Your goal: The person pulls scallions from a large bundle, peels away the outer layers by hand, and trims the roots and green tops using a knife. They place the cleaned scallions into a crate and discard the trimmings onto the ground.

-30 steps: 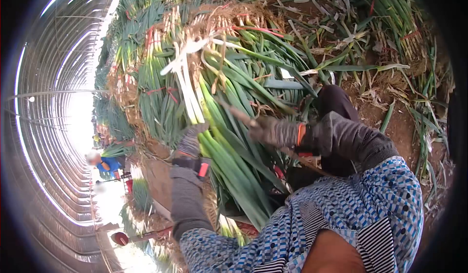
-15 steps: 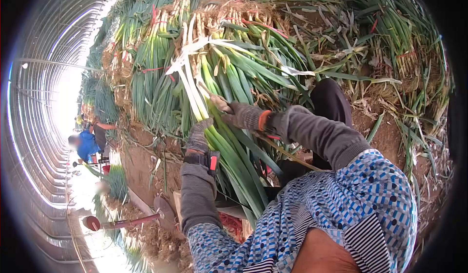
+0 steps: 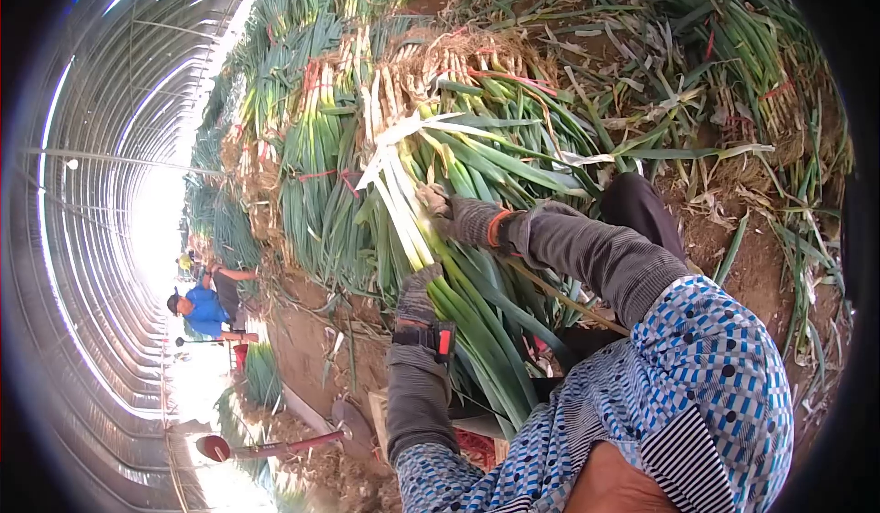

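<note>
Left hand [image 3: 420,295], gloved, wrapped round a few long green onions [image 3: 410,238] where white shank meets green leaf. Black band with red piece [image 3: 429,337] on that wrist. Right hand [image 3: 466,221], gloved with orange cuff edge, fingers curled, right beside the same shanks; brownish bit at its fingertips, can't tell what or whether it's gripped. Held onions lie slanted, white ends up among the pile, leaves running down toward the patterned shirt [image 3: 706,357]. Beyond: tied onion bundle [image 3: 316,160] with red ties, rooty ends up. Loose leaves [image 3: 642,100] on the soil, right side. Far left: person in blue shirt [image 3: 207,304], under the arched tunnel frame [image 3: 101,192].
</note>
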`<state>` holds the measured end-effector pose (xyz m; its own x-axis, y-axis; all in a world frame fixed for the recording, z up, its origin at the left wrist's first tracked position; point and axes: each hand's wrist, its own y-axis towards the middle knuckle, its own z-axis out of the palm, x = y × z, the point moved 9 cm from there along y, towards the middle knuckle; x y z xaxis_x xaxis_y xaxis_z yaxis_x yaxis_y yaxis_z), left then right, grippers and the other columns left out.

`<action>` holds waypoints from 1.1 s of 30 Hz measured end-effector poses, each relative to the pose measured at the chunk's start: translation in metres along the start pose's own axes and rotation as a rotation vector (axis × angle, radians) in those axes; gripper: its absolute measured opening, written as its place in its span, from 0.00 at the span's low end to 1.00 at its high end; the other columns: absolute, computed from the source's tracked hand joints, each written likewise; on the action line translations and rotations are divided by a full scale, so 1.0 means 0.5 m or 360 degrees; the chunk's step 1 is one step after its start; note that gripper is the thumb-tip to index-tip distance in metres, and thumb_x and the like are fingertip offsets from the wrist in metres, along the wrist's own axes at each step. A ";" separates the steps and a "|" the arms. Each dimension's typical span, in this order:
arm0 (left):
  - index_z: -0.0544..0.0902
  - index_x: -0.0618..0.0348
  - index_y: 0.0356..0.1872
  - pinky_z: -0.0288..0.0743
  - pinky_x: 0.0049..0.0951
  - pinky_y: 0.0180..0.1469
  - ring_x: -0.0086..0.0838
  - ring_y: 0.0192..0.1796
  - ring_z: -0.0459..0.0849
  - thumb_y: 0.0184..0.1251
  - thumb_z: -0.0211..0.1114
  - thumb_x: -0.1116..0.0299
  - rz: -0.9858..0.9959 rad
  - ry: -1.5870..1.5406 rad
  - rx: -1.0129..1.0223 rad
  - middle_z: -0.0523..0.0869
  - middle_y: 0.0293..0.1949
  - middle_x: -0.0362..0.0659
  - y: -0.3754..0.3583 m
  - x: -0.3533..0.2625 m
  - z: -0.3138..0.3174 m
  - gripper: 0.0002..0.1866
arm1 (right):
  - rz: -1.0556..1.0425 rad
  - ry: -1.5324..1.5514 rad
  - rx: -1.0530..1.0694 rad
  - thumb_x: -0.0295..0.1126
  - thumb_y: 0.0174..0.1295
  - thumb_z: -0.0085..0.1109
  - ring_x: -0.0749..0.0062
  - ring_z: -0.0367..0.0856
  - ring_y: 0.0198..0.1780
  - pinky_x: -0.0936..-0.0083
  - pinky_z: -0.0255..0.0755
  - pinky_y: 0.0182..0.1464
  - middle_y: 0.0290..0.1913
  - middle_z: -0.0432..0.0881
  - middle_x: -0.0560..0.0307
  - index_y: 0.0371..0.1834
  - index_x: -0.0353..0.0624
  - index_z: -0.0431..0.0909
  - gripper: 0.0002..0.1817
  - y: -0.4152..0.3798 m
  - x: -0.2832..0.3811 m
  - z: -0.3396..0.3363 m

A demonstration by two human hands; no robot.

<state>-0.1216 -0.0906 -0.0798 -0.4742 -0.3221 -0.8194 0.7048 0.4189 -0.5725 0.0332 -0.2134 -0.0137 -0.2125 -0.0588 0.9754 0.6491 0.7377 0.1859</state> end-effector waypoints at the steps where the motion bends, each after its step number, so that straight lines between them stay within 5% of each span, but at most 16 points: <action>1: 0.81 0.61 0.43 0.78 0.28 0.32 0.28 0.32 0.82 0.57 0.66 0.67 0.0029 0.0072 -0.0011 0.83 0.33 0.41 -0.009 -0.011 0.013 0.14 | -0.0075 0.0094 -0.0111 0.42 0.57 0.52 0.63 0.76 0.47 0.75 0.66 0.53 0.50 0.76 0.42 0.58 0.37 0.66 0.28 0.001 -0.014 0.002; 8: 0.81 0.59 0.38 0.76 0.26 0.27 0.25 0.26 0.79 0.61 0.63 0.64 -0.0077 0.0104 -0.0185 0.81 0.28 0.39 0.031 0.032 -0.024 0.10 | 0.0263 -0.0164 -0.0128 0.54 0.54 0.54 0.45 0.77 0.49 0.61 0.69 0.51 0.42 0.79 0.35 0.52 0.35 0.71 0.33 -0.096 -0.009 -0.026; 11: 0.81 0.59 0.37 0.75 0.28 0.31 0.29 0.26 0.78 0.56 0.67 0.65 -0.0039 -0.0143 -0.0117 0.80 0.26 0.39 0.035 0.050 -0.005 0.11 | 0.0429 -0.0439 0.0095 0.50 0.53 0.58 0.49 0.79 0.47 0.63 0.71 0.48 0.40 0.80 0.38 0.48 0.37 0.74 0.29 -0.163 -0.025 0.006; 14: 0.82 0.59 0.37 0.74 0.27 0.30 0.28 0.26 0.78 0.51 0.71 0.63 -0.0164 0.0262 -0.0143 0.81 0.28 0.39 0.033 0.019 -0.010 0.14 | 0.0435 -0.0064 -0.0056 0.50 0.52 0.58 0.52 0.79 0.45 0.66 0.71 0.48 0.41 0.80 0.40 0.48 0.36 0.74 0.29 -0.197 -0.062 0.008; 16: 0.82 0.60 0.36 0.74 0.28 0.31 0.27 0.27 0.78 0.49 0.71 0.63 0.0229 0.0621 -0.0185 0.82 0.30 0.40 0.013 -0.054 -0.007 0.15 | 0.0554 -0.0024 -0.0067 0.50 0.52 0.57 0.53 0.79 0.44 0.66 0.71 0.48 0.41 0.80 0.41 0.48 0.36 0.74 0.29 -0.209 -0.084 0.002; 17: 0.82 0.62 0.35 0.74 0.27 0.32 0.26 0.28 0.78 0.48 0.72 0.64 0.0174 0.0909 -0.0270 0.83 0.30 0.41 0.058 -0.052 -0.054 0.15 | 0.0608 -0.0086 -0.0032 0.50 0.53 0.57 0.54 0.79 0.44 0.66 0.71 0.48 0.41 0.80 0.41 0.48 0.36 0.74 0.29 -0.214 -0.105 0.001; 18: 0.82 0.65 0.33 0.76 0.29 0.33 0.29 0.29 0.80 0.48 0.71 0.64 0.0320 0.1098 -0.0361 0.83 0.28 0.41 -0.025 -0.123 0.026 0.16 | 0.0649 -0.0152 -0.0003 0.51 0.53 0.57 0.55 0.79 0.44 0.66 0.71 0.48 0.41 0.80 0.42 0.49 0.35 0.73 0.29 -0.214 -0.121 -0.003; 20: 0.81 0.68 0.33 0.77 0.30 0.30 0.31 0.26 0.81 0.49 0.68 0.66 0.0506 0.0390 -0.0056 0.82 0.25 0.43 0.010 -0.116 0.039 0.14 | 0.0723 -0.0103 0.0073 0.51 0.53 0.56 0.58 0.79 0.41 0.66 0.71 0.46 0.38 0.79 0.43 0.47 0.35 0.74 0.29 -0.217 -0.121 -0.018; 22: 0.81 0.67 0.30 0.77 0.30 0.27 0.33 0.24 0.82 0.51 0.64 0.69 0.0072 0.0565 0.0017 0.82 0.22 0.45 0.012 -0.081 0.083 0.10 | 0.0897 -0.0143 0.0144 0.51 0.53 0.55 0.58 0.78 0.39 0.67 0.70 0.46 0.36 0.79 0.43 0.44 0.36 0.77 0.27 -0.219 -0.145 -0.033; 24: 0.82 0.64 0.27 0.76 0.31 0.27 0.35 0.22 0.81 0.49 0.61 0.70 0.0127 0.0726 -0.0190 0.83 0.24 0.48 0.078 -0.065 0.090 0.08 | 0.0942 -0.0230 0.0164 0.51 0.53 0.56 0.58 0.78 0.37 0.67 0.70 0.42 0.34 0.79 0.45 0.40 0.35 0.77 0.27 -0.219 -0.162 -0.045; 26: 0.82 0.66 0.30 0.77 0.34 0.34 0.40 0.28 0.83 0.46 0.62 0.69 0.0476 0.2194 -0.0132 0.85 0.26 0.50 0.159 -0.086 0.145 0.11 | 0.0872 -0.0200 0.0189 0.52 0.53 0.56 0.57 0.79 0.37 0.68 0.70 0.41 0.33 0.79 0.45 0.40 0.35 0.77 0.27 -0.224 -0.174 -0.051; 27: 0.82 0.67 0.31 0.76 0.34 0.37 0.42 0.30 0.83 0.45 0.63 0.68 0.0417 0.1993 -0.0342 0.85 0.28 0.51 0.184 -0.078 0.127 0.13 | 0.0871 -0.0137 0.0233 0.52 0.54 0.58 0.67 0.78 0.31 0.69 0.72 0.34 0.32 0.78 0.50 0.50 0.33 0.69 0.32 -0.231 -0.192 -0.054; 30: 0.81 0.68 0.33 0.75 0.35 0.44 0.43 0.36 0.83 0.43 0.65 0.65 0.0200 0.1622 -0.0836 0.85 0.30 0.53 0.226 -0.044 0.104 0.17 | 0.0991 0.0051 0.0338 0.52 0.55 0.57 0.64 0.78 0.37 0.67 0.71 0.42 0.35 0.78 0.48 0.51 0.33 0.70 0.32 -0.255 -0.157 -0.071; 32: 0.81 0.68 0.35 0.74 0.34 0.47 0.41 0.39 0.83 0.42 0.66 0.63 -0.0034 0.1711 -0.1033 0.84 0.31 0.53 0.229 -0.032 0.104 0.20 | 0.0901 0.0056 0.0257 0.52 0.55 0.56 0.62 0.77 0.40 0.66 0.70 0.45 0.37 0.78 0.47 0.50 0.33 0.70 0.32 -0.249 -0.156 -0.074; 33: 0.81 0.67 0.35 0.74 0.33 0.45 0.39 0.38 0.83 0.43 0.66 0.64 -0.0046 0.1649 -0.0826 0.84 0.31 0.52 0.237 -0.026 0.109 0.19 | 0.0862 0.0060 0.0220 0.52 0.55 0.56 0.62 0.77 0.42 0.66 0.69 0.47 0.37 0.78 0.46 0.50 0.33 0.70 0.32 -0.251 -0.156 -0.076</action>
<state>-0.0032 -0.0831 -0.1357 -0.8606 0.4121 -0.2990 0.4994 0.7980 -0.3374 -0.0038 -0.3269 -0.1087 0.1524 0.3312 0.9312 0.5558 0.7504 -0.3578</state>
